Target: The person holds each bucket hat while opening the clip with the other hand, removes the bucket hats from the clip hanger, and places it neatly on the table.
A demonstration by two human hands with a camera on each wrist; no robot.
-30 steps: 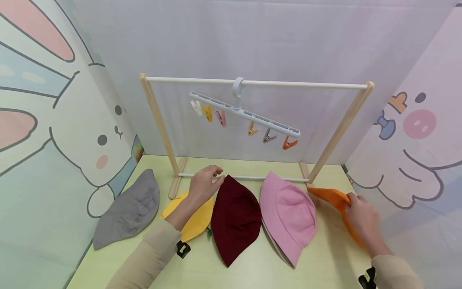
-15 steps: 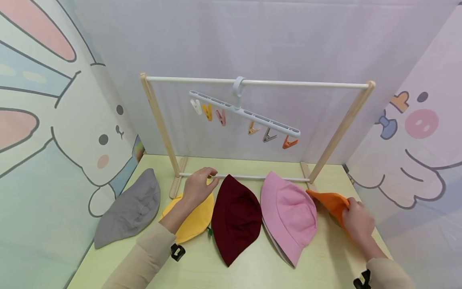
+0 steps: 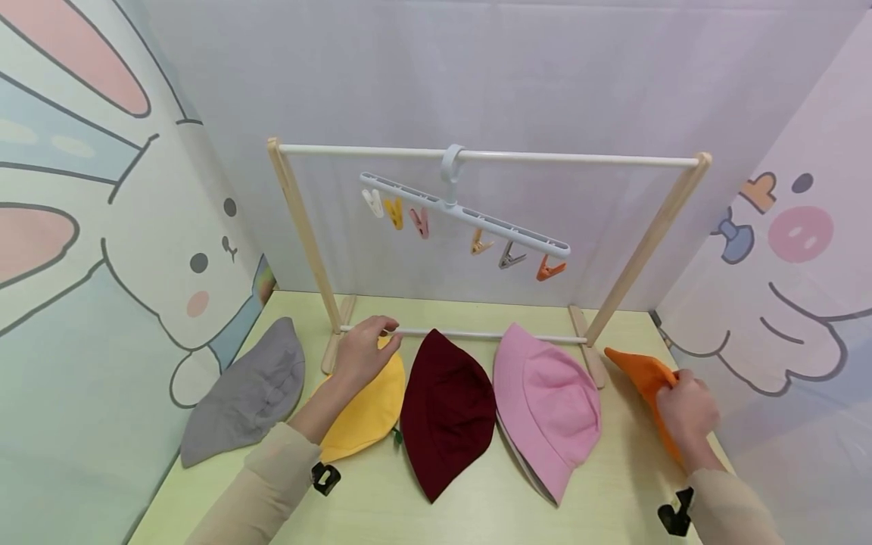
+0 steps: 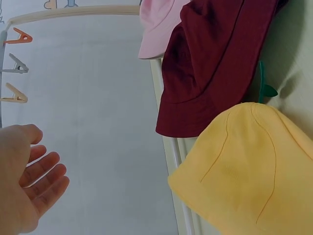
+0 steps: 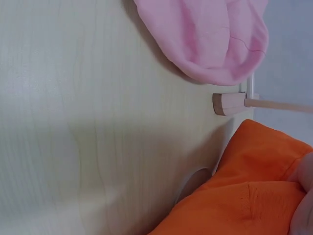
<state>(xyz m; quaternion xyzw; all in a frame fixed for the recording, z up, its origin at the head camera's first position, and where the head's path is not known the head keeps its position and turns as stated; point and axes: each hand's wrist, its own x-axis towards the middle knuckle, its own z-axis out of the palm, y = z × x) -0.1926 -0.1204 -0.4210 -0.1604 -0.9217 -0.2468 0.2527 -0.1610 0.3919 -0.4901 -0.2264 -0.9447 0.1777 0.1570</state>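
My right hand (image 3: pixel 688 412) grips the orange bucket hat (image 3: pixel 643 378) by its fabric at the table's right side. In the right wrist view, folds of the orange hat (image 5: pixel 239 200) run under the fingers, and part of it is cut off by the frame. Over the yellow hat (image 3: pixel 371 409) hovers my left hand (image 3: pixel 364 352), fingers loosely bent and holding nothing. The left wrist view has this hand (image 4: pixel 29 176) apart from the yellow hat (image 4: pixel 249 171), which bears a green stem (image 4: pixel 262 83). Beside it lie a dark red bucket hat (image 3: pixel 446 412) and a pink one (image 3: pixel 548 409).
A grey bucket hat (image 3: pixel 248 393) lies at the far left. Behind the hats stands a wooden rack (image 3: pixel 300 227) with a white top bar (image 3: pixel 579 158). From it hangs a pale blue hanger (image 3: pixel 504 227) with several coloured clips, among them an orange clip (image 3: pixel 550 268).
My left hand has drifted left, from beside the dark red hat to over the yellow one. The orange hat, held in my right hand, has shifted right, away from the pink hat.
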